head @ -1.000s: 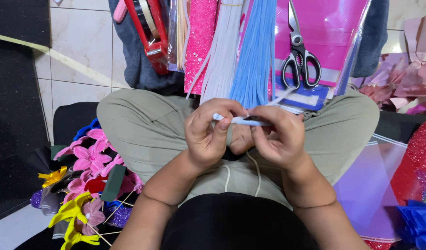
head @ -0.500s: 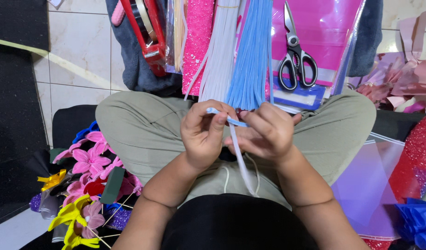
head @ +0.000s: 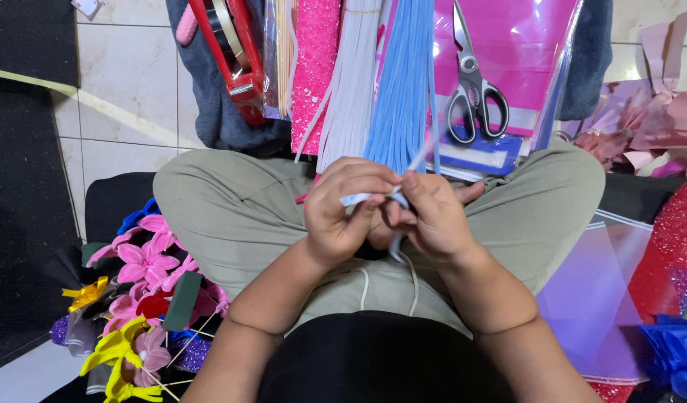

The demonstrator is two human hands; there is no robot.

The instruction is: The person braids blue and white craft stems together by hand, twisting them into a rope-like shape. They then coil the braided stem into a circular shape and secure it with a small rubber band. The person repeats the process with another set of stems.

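I see my left hand (head: 340, 213) and right hand (head: 425, 216) pressed together over my lap, both curled tight around a thin light-blue strip (head: 369, 198), fingertips pinching it between them. The strip lies just below the bundle of blue strips (head: 403, 82), which sits beside a white bundle (head: 351, 89). Scissors (head: 472, 97) rest to the right of that blue bundle; paper flowers (head: 146, 261) lie far to its lower left.

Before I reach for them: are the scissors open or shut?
Shut. The scissors lie flat on the pink sheet, blades together and pointing away, handles side by side.
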